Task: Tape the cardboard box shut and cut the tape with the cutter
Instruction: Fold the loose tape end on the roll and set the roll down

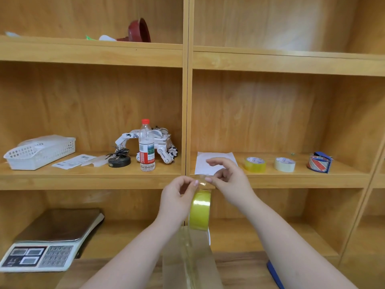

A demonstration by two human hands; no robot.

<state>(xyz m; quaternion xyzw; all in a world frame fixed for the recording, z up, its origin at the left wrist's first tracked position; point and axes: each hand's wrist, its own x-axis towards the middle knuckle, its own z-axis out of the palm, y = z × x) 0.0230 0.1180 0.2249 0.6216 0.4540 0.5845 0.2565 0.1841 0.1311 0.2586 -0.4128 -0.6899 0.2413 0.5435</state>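
A yellow tape roll (199, 211) stands on edge on top of the cardboard box (177, 265) at the bottom centre. A strip of clear tape runs along the box's top seam. Just above the roll, my left hand (177, 197) and my right hand (231, 182) pinch a short clear loose end of tape (201, 181) between thumbs and fingertips. Low at the right, beside my right forearm, lies a blue object (275, 274); whether it is the cutter is unclear.
Wooden shelves fill the view. A scale (50, 240) sits lower left. The middle shelf holds a white basket (39, 152), water bottle (146, 146), toy robot (160, 142), paper (214, 162), two tape rolls (255, 163) (285, 164) and a blue dispenser (319, 162).
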